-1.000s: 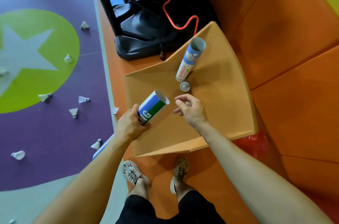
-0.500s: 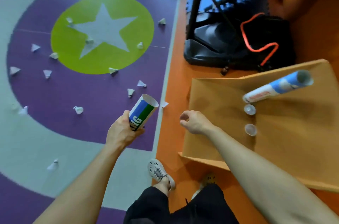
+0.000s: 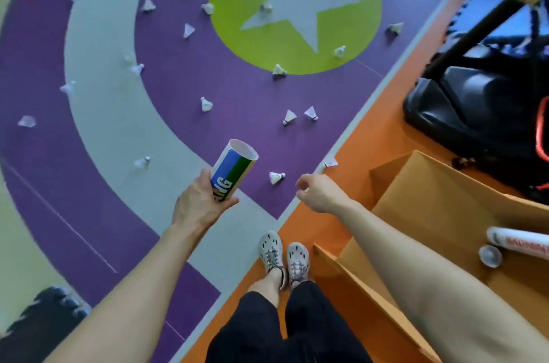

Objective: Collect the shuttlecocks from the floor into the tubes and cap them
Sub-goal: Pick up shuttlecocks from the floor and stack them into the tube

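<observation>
My left hand [image 3: 199, 205] grips a blue, green and white tube [image 3: 233, 172] with its open mouth pointing up and away. My right hand [image 3: 322, 193] hangs loosely curled and holds nothing. A white shuttlecock [image 3: 276, 177] lies on the purple floor between the two hands. Several more shuttlecocks are scattered over the purple, grey and green floor, such as a pair [image 3: 300, 116] further out. A second tube [image 3: 518, 242], white with red print, lies on the tan block at the right with a clear cap [image 3: 490, 255] beside it.
A tan foam block [image 3: 445, 202] stands to my right on the orange floor. A black machine base [image 3: 475, 113] with an orange cord sits at the far right. My feet [image 3: 283, 258] stand at the edge of the orange strip. A dark object [image 3: 44, 312] lies at the lower left.
The view has swung left from the tan block toward the purple floor. Both hands moved along with it, the left still gripping the tube. The second tube and cap now sit at the right edge.
</observation>
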Tool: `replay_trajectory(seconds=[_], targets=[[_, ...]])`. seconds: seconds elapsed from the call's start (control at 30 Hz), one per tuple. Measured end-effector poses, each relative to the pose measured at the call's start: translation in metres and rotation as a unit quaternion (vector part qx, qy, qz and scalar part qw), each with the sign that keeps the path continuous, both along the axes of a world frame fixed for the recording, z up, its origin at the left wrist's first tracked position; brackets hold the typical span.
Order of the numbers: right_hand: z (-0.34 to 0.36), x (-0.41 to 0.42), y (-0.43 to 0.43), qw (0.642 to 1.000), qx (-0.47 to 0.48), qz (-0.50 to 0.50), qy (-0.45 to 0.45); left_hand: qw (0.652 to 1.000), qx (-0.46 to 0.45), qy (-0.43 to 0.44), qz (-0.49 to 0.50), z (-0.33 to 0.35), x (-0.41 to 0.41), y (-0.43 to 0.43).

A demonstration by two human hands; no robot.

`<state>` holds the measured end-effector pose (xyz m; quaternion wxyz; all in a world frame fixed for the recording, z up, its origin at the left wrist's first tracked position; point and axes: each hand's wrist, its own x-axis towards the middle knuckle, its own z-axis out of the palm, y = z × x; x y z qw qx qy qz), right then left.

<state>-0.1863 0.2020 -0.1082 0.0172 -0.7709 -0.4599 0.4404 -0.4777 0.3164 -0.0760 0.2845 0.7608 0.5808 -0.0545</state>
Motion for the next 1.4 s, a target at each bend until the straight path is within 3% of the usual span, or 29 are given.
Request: replay_trajectory(seconds=[0.2, 0.43, 0.57, 0.8, 0.93, 1.0, 1.07, 1.17, 1.23, 1.27, 1.4], targets=[[-0.106, -0.021, 0.022, 0.997, 0.019, 0.076, -0.027, 1.000, 0.025, 0.018, 0.003, -0.090, -0.032, -0.009], [-0.299, -0.042, 0.058, 0.973, 0.062, 0.205, -0.089, 0.998, 0.055, -0.006, -0.033, -0.266, -0.045, 0.001], [-0.429, -0.038, 0.087, 0.938, 0.081, 0.304, -0.148, 0.998, 0.060, 0.003, -0.037, -0.376, -0.051, 0.031], [-0.586, -0.022, 0.129, 0.837, 0.105, 0.477, -0.248, 0.991, 0.125, 0.020, -0.043, -0.508, -0.047, 0.080], [-0.648, -0.002, 0.138, 0.832, 0.125, 0.463, -0.277, 0.984, 0.167, 0.020, -0.055, -0.536, -0.043, 0.104], [-0.654, 0.012, 0.146, 0.855, 0.136, 0.416, -0.277, 0.982, 0.176, 0.022, -0.062, -0.541, -0.040, 0.114], [-0.634, 0.017, 0.160, 0.903, 0.168, 0.302, -0.256, 0.982, 0.176, 0.027, -0.064, -0.537, -0.036, 0.121], [-0.574, 0.016, 0.185, 0.959, 0.261, -0.033, -0.110, 0.981, 0.176, 0.027, -0.081, -0.520, -0.028, 0.131], [-0.523, 0.010, 0.202, 0.923, 0.301, -0.234, 0.053, 0.983, 0.158, 0.025, -0.090, -0.506, -0.022, 0.142], [-0.499, 0.005, 0.208, 0.898, 0.319, -0.284, 0.108, 0.985, 0.146, 0.026, -0.089, -0.500, -0.019, 0.150], [-0.443, -0.026, 0.219, 0.821, 0.379, -0.360, 0.230, 0.988, 0.116, 0.025, -0.095, -0.492, -0.016, 0.182]])
